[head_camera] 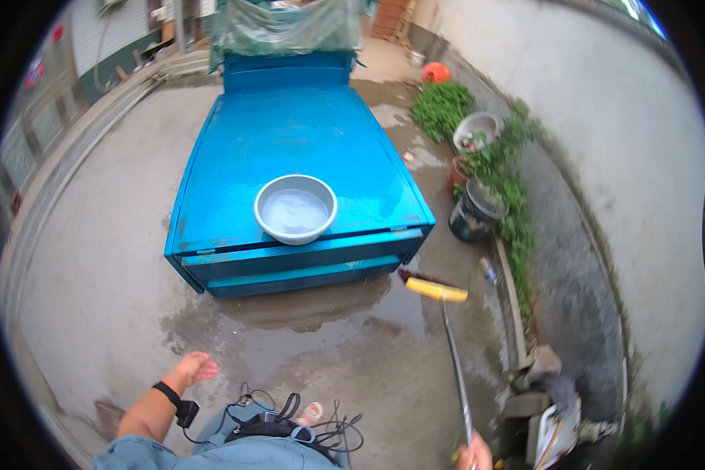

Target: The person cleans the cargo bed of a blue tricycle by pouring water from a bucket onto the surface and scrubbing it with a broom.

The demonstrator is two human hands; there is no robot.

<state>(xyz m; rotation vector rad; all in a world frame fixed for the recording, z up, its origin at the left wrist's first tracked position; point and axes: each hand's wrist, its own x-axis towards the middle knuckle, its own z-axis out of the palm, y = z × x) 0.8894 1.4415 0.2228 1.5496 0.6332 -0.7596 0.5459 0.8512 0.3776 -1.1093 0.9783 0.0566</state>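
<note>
My right hand (pixel 474 452) grips the metal handle of a broom (pixel 457 358) at the lower edge of the view. Its yellow head (pixel 437 289) with dark bristles is held just off the right rear corner of a blue vehicle's cargo bed (pixel 282 141). My left hand (pixel 195 368) hangs free at the lower left, fingers extended and holding nothing. A black strap with a small box circles that wrist. Near the bed's rear edge stands a pale grey round basin (pixel 295 211) with water in it. The blue bed surface looks wet.
Puddles (pixel 305 346) spread over the concrete around the bed. On the right, a dark bucket (pixel 476 214), a white basin (pixel 476 130) and green plants (pixel 443 108) line a wall (pixel 611 135). Black cables (pixel 335 432) hang at my waist. A plastic bottle (pixel 489 271) lies by the kerb.
</note>
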